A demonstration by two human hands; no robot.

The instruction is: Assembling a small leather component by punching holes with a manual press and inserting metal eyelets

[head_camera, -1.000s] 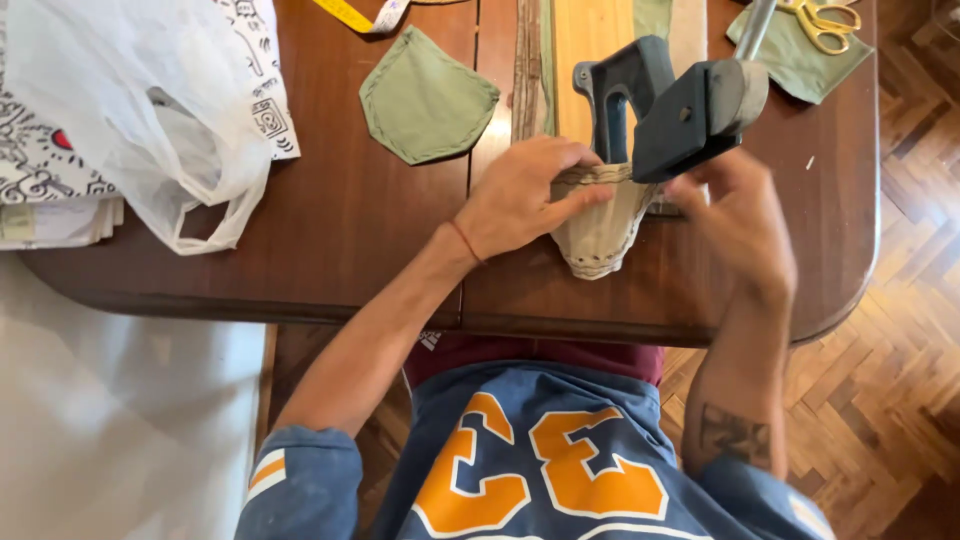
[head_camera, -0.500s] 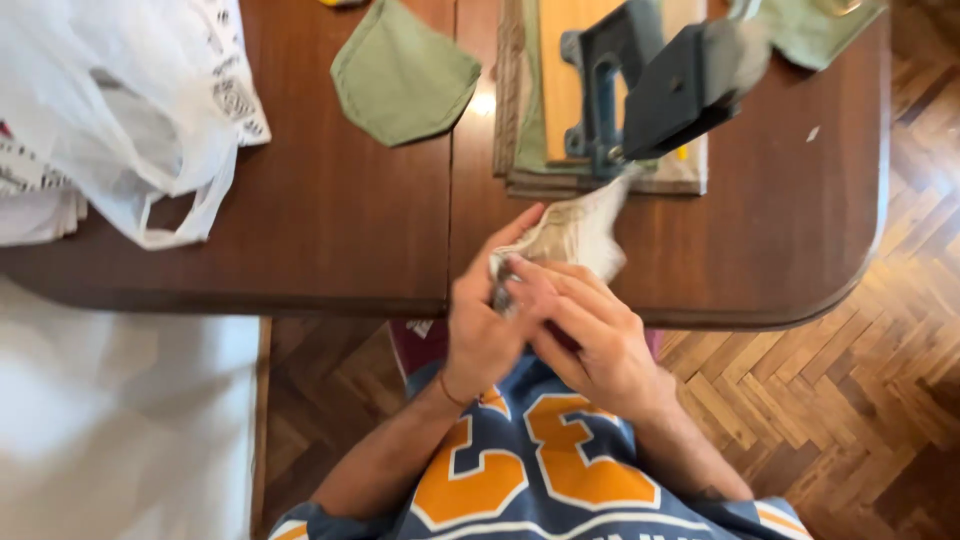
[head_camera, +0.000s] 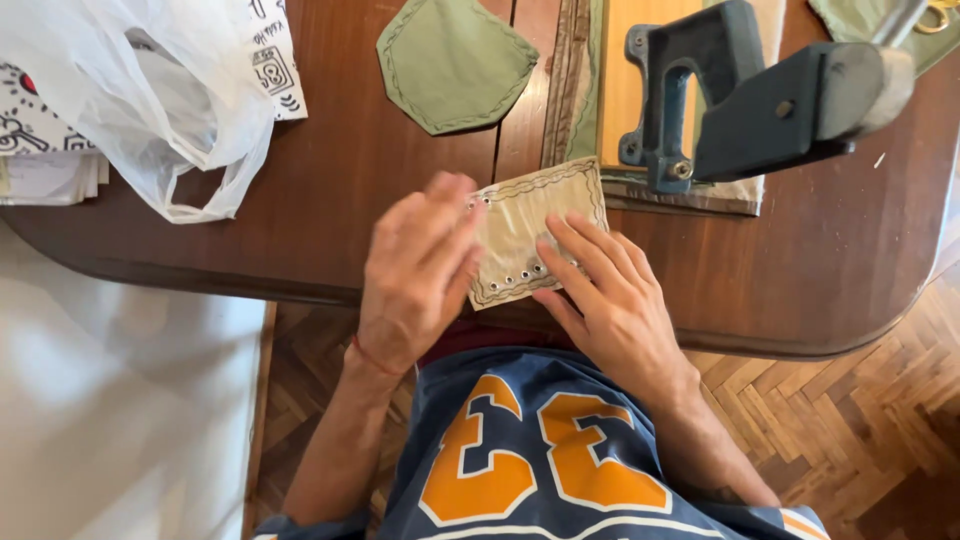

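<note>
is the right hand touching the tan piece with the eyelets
Touching. The head view shows the right hand with its fingertips pressed flat on the tan eyelet piece, no gap between them.

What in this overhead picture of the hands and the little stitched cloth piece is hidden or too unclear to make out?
- Left edge of the tan eyelet piece: covered by the left hand, head view.
- Its underside: faces the table.
- Left hand's fingertips: motion-blurred.
- Blue-grey press tool: its head runs out of focus, and its base hides the cloth stack beneath.
- Scissors: cut off by the top right corner.
- White plastic bag: contents unseen.
</note>
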